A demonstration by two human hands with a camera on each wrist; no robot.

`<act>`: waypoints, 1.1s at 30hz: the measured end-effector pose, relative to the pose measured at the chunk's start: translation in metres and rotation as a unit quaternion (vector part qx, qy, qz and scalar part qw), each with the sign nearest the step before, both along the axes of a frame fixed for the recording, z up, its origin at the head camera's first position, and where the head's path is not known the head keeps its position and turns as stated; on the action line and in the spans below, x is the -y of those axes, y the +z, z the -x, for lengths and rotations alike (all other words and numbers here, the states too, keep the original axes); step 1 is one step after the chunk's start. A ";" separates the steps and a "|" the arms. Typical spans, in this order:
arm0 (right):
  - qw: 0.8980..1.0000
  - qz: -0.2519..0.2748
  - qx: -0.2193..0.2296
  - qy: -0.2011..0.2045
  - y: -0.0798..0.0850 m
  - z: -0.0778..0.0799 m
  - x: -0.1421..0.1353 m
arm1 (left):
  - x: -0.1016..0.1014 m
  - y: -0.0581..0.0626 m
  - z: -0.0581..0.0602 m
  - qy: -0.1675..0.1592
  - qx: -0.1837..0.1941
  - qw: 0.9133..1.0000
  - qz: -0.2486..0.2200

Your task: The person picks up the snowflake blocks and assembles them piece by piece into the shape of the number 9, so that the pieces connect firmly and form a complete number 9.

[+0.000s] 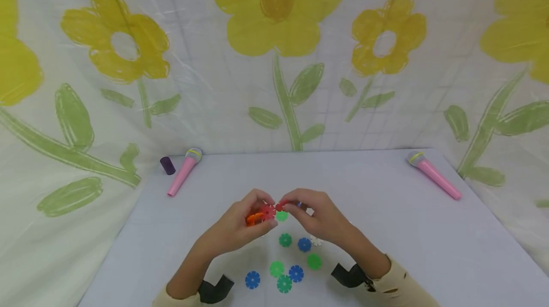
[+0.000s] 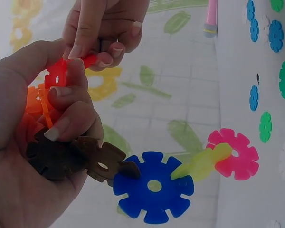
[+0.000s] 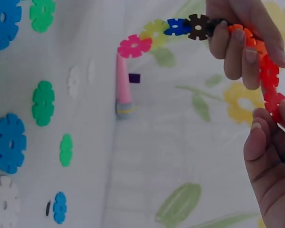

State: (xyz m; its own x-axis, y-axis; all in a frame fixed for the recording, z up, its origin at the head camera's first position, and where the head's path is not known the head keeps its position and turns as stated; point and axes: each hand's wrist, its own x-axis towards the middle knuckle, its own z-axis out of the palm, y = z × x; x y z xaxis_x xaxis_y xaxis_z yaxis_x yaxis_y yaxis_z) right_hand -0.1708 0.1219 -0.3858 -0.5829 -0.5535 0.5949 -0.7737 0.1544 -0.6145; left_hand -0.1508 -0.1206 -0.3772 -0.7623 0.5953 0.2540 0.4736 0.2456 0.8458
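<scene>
My left hand [image 1: 240,223] grips a chain of slotted flower-shaped plastic discs joined edge to edge. From its free end the chain runs through a pink disc [image 2: 242,159], a yellow disc [image 2: 199,164], a blue disc [image 2: 153,204] and dark brown ones [image 2: 97,154]. Inside the left fingers come orange discs [image 3: 244,35], then a red disc [image 3: 270,72]. Another red disc [image 3: 274,100], at the chain's end, is pinched between thumb and fingers of my right hand [image 1: 321,214]. Both hands meet above the table, and fingers partly hide the joint between the red discs.
Loose blue discs [image 1: 252,280], green discs [image 1: 284,283] and a white disc [image 1: 316,240] lie on the white table [image 1: 429,250]. Toward the back are a pink toy microphone [image 1: 183,173], a dark cylinder [image 1: 167,166] and, at right, another pink microphone [image 1: 437,177]. A flower-printed curtain [image 1: 206,107] hangs behind.
</scene>
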 end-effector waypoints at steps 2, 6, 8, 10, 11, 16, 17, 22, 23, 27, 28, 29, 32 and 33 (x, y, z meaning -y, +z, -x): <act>1.000 -0.009 -0.017 -0.001 -0.001 0.000 0.000 | -0.001 -0.001 0.000 -0.010 0.002 1.000 -0.001; 0.998 -0.030 -0.047 0.001 -0.001 0.000 0.000 | -0.001 -0.002 0.000 -0.018 0.015 1.000 0.001; 0.997 -0.039 -0.064 0.003 -0.001 -0.001 0.000 | -0.002 -0.002 0.000 -0.017 0.029 0.999 0.009; 0.996 -0.049 -0.078 0.003 0.000 -0.003 0.002 | -0.003 -0.002 -0.001 -0.012 0.042 0.999 0.021; 0.995 -0.054 -0.087 0.002 0.000 -0.005 0.003 | -0.003 -0.002 -0.001 -0.008 0.046 0.999 0.028; 0.989 -0.068 -0.128 -0.020 0.000 -0.012 0.009 | -0.007 -0.002 -0.004 0.010 0.059 0.997 0.051; 0.988 -0.068 -0.137 -0.028 0.000 -0.013 0.010 | -0.008 -0.003 -0.004 0.008 0.059 0.997 0.051; 0.987 -0.052 -0.144 -0.042 -0.003 -0.016 0.015 | -0.010 -0.004 -0.004 -0.011 0.056 0.997 0.050; 0.988 -0.051 -0.142 -0.040 -0.004 -0.016 0.016 | -0.010 -0.004 -0.004 -0.014 0.053 0.997 0.050; 0.994 -0.045 -0.098 -0.017 -0.001 -0.014 0.012 | -0.009 -0.004 -0.003 -0.004 0.028 0.999 0.027; 0.995 -0.046 -0.087 -0.017 0.001 -0.013 0.010 | -0.009 -0.004 -0.002 0.003 0.015 1.000 0.018; 0.996 -0.048 -0.078 -0.019 0.004 -0.012 0.008 | -0.008 -0.004 -0.002 0.012 -0.002 1.000 0.009; 0.995 -0.055 -0.071 -0.040 0.012 -0.007 -0.005 | -0.006 -0.004 0.001 0.052 -0.047 0.997 -0.009; 0.995 -0.054 -0.073 -0.050 0.015 -0.005 -0.010 | -0.004 -0.004 0.002 0.067 -0.058 0.996 -0.011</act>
